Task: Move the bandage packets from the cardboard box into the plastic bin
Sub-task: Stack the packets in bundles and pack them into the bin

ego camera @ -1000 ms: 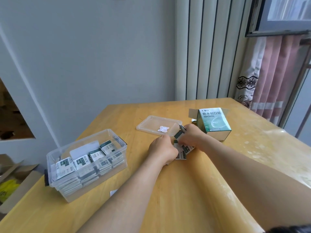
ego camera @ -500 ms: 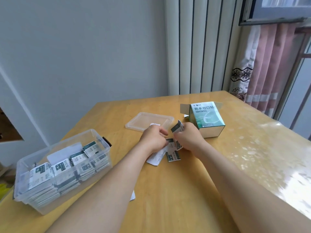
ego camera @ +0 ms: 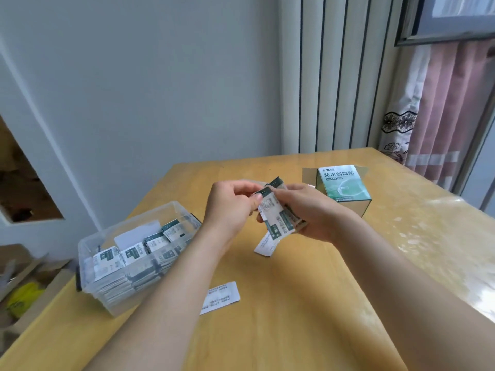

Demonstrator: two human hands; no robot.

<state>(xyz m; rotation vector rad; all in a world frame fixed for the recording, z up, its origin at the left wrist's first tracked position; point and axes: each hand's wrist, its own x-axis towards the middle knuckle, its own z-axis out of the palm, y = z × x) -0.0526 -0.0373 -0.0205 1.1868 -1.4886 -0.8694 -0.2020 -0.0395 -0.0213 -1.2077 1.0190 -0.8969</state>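
**Hands lifted from the table, holding a fan of bandage packets**

Both hands have risen off the wooden table (ego camera: 308, 303) since half a second ago, when they were pressed down on packets lying flat; the packets now hang in the air between them. The left hand (ego camera: 227, 207) pinches the top edge of the bandage packets (ego camera: 277, 215) between thumb and forefinger. The right hand (ego camera: 310, 210) cups the same bundle from the 3 o'clock side, fingers curled under it. The two hands are close together, joined through the bundle. The packets are white with dark green bands and stand roughly upright, slightly fanned. A white slip (ego camera: 266, 245) hangs from the bundle's lower end; whether it touches the table cannot be told.

At 1 o'clock from the hands, just behind the right hand, the green and white cardboard box (ego camera: 344, 187) stands on the table with a side flap open. At 8 o'clock, near the table's left edge, sits the clear plastic bin (ego camera: 107, 293), filled with rows of packets standing on edge. A white printed paper slip (ego camera: 221, 297) lies flat on the table at 6 o'clock, partly hidden by the left forearm. Beyond the table's far edge at 2 o'clock hangs a pink curtain (ego camera: 452, 108) beside pale vertical wall panels (ego camera: 337, 76).
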